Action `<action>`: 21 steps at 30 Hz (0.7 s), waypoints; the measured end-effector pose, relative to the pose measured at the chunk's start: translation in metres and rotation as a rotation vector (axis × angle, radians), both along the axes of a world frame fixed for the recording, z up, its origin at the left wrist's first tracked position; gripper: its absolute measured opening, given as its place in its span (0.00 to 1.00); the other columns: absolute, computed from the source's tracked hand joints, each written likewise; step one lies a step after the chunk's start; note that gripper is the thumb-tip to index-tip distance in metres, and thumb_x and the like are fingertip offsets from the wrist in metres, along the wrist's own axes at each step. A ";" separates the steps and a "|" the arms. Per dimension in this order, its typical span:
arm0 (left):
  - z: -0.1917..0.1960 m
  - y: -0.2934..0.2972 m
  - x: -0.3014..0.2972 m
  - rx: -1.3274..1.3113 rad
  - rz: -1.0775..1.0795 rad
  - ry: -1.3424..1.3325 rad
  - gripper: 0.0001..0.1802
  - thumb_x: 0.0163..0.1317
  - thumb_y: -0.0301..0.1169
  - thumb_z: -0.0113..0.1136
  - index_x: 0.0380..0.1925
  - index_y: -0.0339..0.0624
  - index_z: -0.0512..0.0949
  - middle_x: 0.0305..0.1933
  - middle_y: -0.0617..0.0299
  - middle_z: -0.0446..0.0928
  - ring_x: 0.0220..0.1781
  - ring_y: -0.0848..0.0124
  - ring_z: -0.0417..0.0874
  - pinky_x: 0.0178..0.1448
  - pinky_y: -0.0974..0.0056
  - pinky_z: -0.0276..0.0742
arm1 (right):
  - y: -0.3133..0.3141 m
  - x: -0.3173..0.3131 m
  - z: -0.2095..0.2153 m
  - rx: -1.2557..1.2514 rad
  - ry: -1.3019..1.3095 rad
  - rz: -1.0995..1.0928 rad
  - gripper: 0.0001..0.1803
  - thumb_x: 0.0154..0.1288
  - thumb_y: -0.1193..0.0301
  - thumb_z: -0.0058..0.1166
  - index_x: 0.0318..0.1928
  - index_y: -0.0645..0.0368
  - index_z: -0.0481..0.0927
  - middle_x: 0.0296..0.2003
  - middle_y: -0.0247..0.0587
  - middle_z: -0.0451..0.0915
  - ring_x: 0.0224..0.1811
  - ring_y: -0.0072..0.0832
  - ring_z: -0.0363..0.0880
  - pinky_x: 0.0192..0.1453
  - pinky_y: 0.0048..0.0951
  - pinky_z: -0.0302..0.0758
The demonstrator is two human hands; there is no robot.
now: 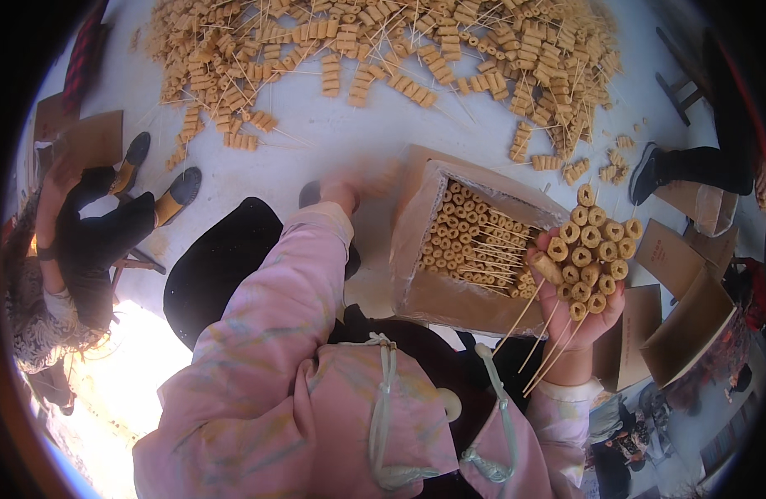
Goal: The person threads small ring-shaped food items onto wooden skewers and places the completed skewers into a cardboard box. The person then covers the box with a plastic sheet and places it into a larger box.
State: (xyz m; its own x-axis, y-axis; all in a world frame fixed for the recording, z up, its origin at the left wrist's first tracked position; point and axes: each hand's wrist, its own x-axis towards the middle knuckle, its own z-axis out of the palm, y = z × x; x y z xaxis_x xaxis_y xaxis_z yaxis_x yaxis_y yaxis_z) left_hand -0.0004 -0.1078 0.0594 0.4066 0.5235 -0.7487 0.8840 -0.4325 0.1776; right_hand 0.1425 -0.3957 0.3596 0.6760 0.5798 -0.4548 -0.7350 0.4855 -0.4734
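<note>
Pink sleeves [316, 391] fill the bottom of the head view, both forearms rising from them. On the right, the right hand [578, 312] is raised with its fingers [549, 268] clenched around a bundle of skewers [591, 254], the ring-shaped tan pieces bunched end-on above the palm and the bare sticks [545, 337] hanging below the wrist. Just left of that bundle stands an open cardboard box [416, 224], already holding rows of loaded skewers [478, 241]. The left hand [349, 187] stretches forward beside the box's left wall toward the pale floor [333, 133]; it is motion-blurred, so I cannot tell whether its fingers are released or closed on anything. Farther up the floor lies a wide heap of loose skewers [383, 50]. Another seated person's dark shoes [158, 170] show at the left, and flat cardboard pieces [682, 291] sit at the right. By my reading, gathering and packing is under way: the bundle looks ready to be lowered into the box, which would call for aligning it with the rows already there.
</note>
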 end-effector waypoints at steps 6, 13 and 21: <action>0.003 0.023 0.005 0.152 0.456 -0.155 0.26 0.54 0.40 0.65 0.47 0.34 0.73 0.38 0.48 0.82 0.43 0.57 0.84 0.47 0.60 0.80 | 0.007 -0.001 0.008 0.012 0.010 -0.064 0.46 0.61 0.55 0.57 0.72 0.63 0.50 0.67 0.62 0.60 0.70 0.62 0.57 0.76 0.60 0.51; 0.133 0.053 0.067 -0.101 0.728 -1.004 0.18 0.58 0.29 0.61 0.48 0.35 0.73 0.36 0.61 0.81 0.38 0.71 0.82 0.43 0.66 0.78 | 0.017 -0.008 0.027 0.151 -0.116 0.026 0.44 0.61 0.57 0.57 0.72 0.63 0.54 0.67 0.59 0.61 0.70 0.62 0.57 0.76 0.56 0.56; 0.317 -0.043 0.033 -1.023 0.445 -1.067 0.16 0.68 0.28 0.50 0.56 0.41 0.70 0.46 0.64 0.79 0.45 0.76 0.80 0.47 0.70 0.75 | 0.027 -0.030 0.055 0.314 -0.232 0.124 0.43 0.63 0.56 0.55 0.72 0.65 0.53 0.67 0.60 0.62 0.70 0.61 0.59 0.74 0.54 0.59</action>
